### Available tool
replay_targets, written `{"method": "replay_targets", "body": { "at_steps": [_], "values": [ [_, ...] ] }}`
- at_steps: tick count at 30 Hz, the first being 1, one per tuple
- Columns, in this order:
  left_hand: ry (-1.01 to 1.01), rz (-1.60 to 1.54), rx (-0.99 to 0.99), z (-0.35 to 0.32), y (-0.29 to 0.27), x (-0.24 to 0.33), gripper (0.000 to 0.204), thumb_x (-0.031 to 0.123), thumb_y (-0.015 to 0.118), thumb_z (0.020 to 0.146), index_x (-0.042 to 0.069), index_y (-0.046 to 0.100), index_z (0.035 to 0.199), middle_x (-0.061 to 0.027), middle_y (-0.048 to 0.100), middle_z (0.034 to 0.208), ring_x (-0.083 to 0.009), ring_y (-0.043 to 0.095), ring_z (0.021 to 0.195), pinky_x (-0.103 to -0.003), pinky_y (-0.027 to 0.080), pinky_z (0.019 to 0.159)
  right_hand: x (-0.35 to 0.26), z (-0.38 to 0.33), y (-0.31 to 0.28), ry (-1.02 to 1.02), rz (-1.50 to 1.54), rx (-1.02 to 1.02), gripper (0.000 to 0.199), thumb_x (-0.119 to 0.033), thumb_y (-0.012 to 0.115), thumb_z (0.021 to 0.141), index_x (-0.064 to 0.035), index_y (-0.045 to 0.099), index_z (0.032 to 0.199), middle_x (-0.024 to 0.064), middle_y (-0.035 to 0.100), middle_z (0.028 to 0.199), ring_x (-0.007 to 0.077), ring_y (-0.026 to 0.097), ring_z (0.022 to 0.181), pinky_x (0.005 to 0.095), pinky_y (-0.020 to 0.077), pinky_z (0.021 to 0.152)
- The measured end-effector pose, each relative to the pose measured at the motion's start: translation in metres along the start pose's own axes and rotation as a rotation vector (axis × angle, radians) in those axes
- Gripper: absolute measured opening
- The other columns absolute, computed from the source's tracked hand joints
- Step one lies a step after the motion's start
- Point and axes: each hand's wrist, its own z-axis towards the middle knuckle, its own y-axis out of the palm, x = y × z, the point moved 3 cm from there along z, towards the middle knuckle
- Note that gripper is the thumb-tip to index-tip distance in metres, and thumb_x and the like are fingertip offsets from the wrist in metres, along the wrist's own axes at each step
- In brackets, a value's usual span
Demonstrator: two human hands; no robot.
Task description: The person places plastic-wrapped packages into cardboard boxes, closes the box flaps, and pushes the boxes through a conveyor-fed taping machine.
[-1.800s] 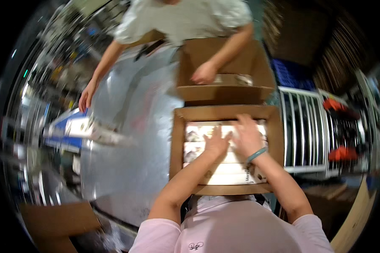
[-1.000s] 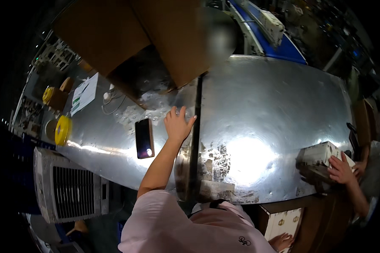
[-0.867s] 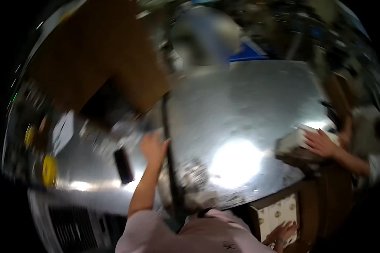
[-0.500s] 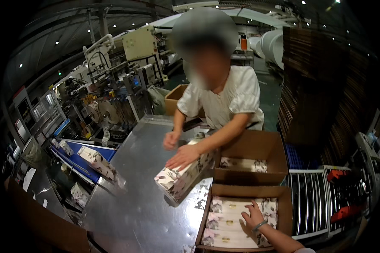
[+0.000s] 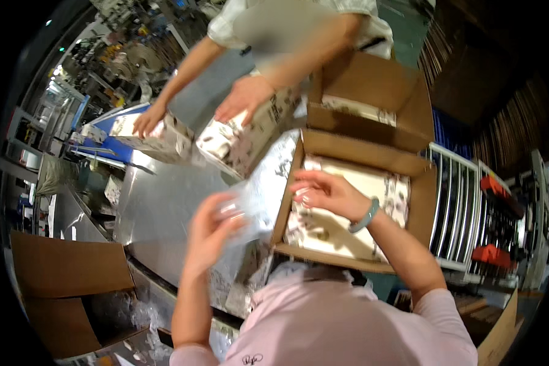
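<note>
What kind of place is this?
It looks like a packing area in a factory. You can see a metal roller conveyor, a blue conveyor belt, and an open cardboard box holding white patterned packs.

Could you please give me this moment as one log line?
Left hand: apparently holding blurred translucent film | Right hand: over open carton | Co-worker's hands: on two floral packs

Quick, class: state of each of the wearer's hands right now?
Left hand: partly closed, seemingly holding clear plastic.
Right hand: loosely open above the carton, seemingly empty.
</note>
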Motion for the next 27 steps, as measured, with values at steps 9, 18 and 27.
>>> {"method": "replay_targets", "body": {
  "at_steps": [9, 18, 27],
  "values": [
    [-0.423, -0.09, -0.324, 0.111, 0.162, -0.087, 0.025, 0.01, 0.055, 0.088, 0.002, 0.046, 0.111, -0.005, 0.058, 0.079, -0.0117, 0.055, 0.073, -0.024, 0.045, 0.063, 0.082, -0.085, -0.141, 0.312, -0.291, 0.64, 0.009, -0.01, 0.061, 0.083, -0.0015, 0.06, 0.085, 0.0011, 0.058, 0.066, 0.0071, 0.051, 0.055, 0.0214, 0.0425, 0.051],
    [-0.491, 0.063, -0.238, 0.14, 0.218, -0.162, 0.009, -0.002, 0.06, 0.08, 0.005, 0.058, 0.085, -0.0034, 0.058, 0.076, -0.0119, 0.056, 0.069, -0.026, 0.047, 0.061, 0.138, -0.101, -0.16, 0.506, -0.205, 0.697, 0.013, -0.013, 0.058, 0.082, -0.0001, 0.06, 0.081, 0.0047, 0.06, 0.06, 0.0108, 0.048, 0.043, 0.0253, 0.0397, 0.041],
    [-0.258, 0.699, -0.093, 0.142, 0.204, -0.184, 0.017, 0.012, 0.067, 0.075, 0.003, 0.053, 0.08, -0.0092, 0.06, 0.073, -0.0209, 0.06, 0.07, -0.033, 0.048, 0.067, 0.123, -0.101, -0.158, 0.544, -0.508, 0.774, 0.013, -0.01, 0.055, 0.084, -0.0016, 0.056, 0.073, 0.0085, 0.063, 0.061, 0.0137, 0.057, 0.046, 0.0285, 0.0462, 0.044]
  ]
}}
